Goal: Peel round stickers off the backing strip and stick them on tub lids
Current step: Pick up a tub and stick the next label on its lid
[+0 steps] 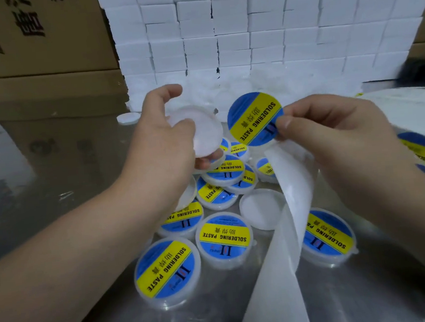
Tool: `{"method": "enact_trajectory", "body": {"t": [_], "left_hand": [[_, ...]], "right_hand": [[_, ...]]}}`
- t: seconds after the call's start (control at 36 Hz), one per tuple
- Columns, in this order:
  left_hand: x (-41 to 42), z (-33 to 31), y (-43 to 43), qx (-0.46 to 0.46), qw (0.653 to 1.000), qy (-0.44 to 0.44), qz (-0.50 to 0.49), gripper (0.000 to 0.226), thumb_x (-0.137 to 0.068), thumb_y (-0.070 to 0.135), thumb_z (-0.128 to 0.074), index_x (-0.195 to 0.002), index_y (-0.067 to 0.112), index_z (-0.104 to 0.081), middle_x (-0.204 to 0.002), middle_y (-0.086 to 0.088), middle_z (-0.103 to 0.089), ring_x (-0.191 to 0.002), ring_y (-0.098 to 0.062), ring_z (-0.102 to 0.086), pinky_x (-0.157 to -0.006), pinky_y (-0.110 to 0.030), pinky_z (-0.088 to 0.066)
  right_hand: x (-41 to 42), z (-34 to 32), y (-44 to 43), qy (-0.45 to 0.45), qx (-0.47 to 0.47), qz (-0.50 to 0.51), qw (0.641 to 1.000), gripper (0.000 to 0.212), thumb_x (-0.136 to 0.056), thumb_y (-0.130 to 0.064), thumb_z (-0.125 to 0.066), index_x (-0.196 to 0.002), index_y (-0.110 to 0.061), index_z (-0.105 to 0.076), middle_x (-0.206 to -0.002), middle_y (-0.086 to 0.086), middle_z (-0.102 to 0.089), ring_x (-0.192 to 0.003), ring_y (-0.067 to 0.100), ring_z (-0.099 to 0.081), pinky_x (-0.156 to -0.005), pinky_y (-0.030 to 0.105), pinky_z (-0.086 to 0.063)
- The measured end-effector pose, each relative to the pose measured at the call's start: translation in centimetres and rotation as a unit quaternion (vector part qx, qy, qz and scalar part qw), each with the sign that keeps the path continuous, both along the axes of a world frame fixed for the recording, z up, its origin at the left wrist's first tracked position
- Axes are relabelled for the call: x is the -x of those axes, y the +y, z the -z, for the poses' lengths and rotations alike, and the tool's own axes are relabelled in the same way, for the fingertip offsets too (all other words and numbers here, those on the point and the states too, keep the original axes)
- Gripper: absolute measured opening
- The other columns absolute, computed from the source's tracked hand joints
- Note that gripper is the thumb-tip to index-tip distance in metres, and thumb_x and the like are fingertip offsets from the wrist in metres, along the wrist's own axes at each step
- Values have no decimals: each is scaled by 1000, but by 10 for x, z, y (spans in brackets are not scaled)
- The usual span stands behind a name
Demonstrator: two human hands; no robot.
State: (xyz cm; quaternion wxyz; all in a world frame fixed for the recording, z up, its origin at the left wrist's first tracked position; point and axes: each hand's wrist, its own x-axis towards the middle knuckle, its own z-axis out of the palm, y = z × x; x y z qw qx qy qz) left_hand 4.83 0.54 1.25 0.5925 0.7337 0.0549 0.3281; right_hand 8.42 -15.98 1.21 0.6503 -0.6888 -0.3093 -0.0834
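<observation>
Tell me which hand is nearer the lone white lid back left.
Left. The left hand is just right of the lone white lid; the right hand, pinching a sticker, is farther right.

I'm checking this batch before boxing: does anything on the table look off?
One blank lid lies among the labelled lids, partly hidden by the backing strip, showing no label; unlabelled or face down, I cannot tell. The labelled ones lie in a loose, overlapping heap. No damage shows.
</observation>
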Motion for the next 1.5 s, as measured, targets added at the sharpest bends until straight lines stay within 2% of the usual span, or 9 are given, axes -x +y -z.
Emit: {"method": "enact_trajectory", "body": {"t": [0.08, 0.28, 0.42, 0.58, 0.81, 0.94, 1.06, 1.19, 1.5], "left_hand": [[2, 3, 2, -56, 998, -15, -12, 33, -94, 13, -42, -95, 46, -48, -66, 27, -57, -30, -4, -43, -38, -17, -42], [3, 2, 1, -21, 1000, -22, 9, 39, -94, 8, -40, -87, 44, -54, -62, 33, -59, -32, -6, -45, -58, -36, -51], [4, 2, -2, 23, 996, -9, 90, 26, -91, 10, -50, -85, 31, -63, -56, 12, -60, -41, -7, -51, -55, -26, -52], [3, 6, -1, -17, 992, -13, 126, 45, -60, 20, -68, -98, 40, -56, -79, -5, -64, -78, -24, -66, -89, -41, -51], [2, 1, -4, 76, 988, -2, 136, 17, -98, 31, -38, -88, 29, -52, -61, 5, -69, -44, -11, -59, -48, -22, -51], [1, 6, -7, 129, 969, 31, 208, 16, -95, 37, -43, -92, 29, -56, -103, 0, -68, -73, -23, -71, -62, -30, -57], [1, 6, -5, 143, 964, 10, 223, 18, -97, 24, -41, -95, 23, -58, -82, 5, -73, -74, -20, -71, -61, -24, -55], [3, 2, -6, 162, 961, -6, 225, 30, -98, 8, -33, -111, 31, -47, -91, -9, -69, -61, -23, -69, -50, -21, -51], [9, 0, -5, 173, 936, -5, 308, 33, -95, 19, -26, -109, 31, -53, -85, -7, -72, -68, -33, -70, -58, -28, -56]], "right_hand": [[0, 1, -1, -11, -3, -7, 1000, 12, -69, -26, -61, -63, -28, -71, -57, -10, -66, -53, 0, -57, -52, 14, -46], [2, -1, 0, -20, -22, -13, 999, 21, -71, -21, -59, -57, -32, -70, -55, -14, -65, -53, -3, -58, -51, 12, -46], [1, -1, -1, -19, -23, -7, 1000, 19, -70, -22, -59, -57, -31, -70, -55, -12, -65, -54, -2, -58, -54, 14, -48], [1, -2, -1, -26, -36, -2, 999, 21, -70, -21, -59, -56, -33, -70, -54, -11, -64, -55, 0, -58, -56, 14, -48], [2, -3, -2, -24, -43, -10, 999, 21, -70, -22, -58, -57, -34, -70, -54, -10, -64, -56, 2, -58, -58, 18, -51], [3, -3, -2, -21, -40, -16, 999, 20, -70, -22, -59, -57, -33, -70, -54, -9, -63, -59, 5, -59, -63, 25, -53], [2, -2, -2, -22, -32, -19, 999, 20, -71, -23, -59, -58, -32, -70, -54, -10, -63, -57, 3, -58, -59, 20, -52], [3, -1, 0, 1, -19, -52, 998, 20, -71, -22, -60, -56, -28, -70, -53, -10, -62, -55, 2, -57, -54, 17, -49], [5, 0, 1, 64, -3, -131, 989, 20, -68, -17, -59, -75, -25, -75, -53, -6, -63, -52, 2, -57, -50, 15, -45]]}}
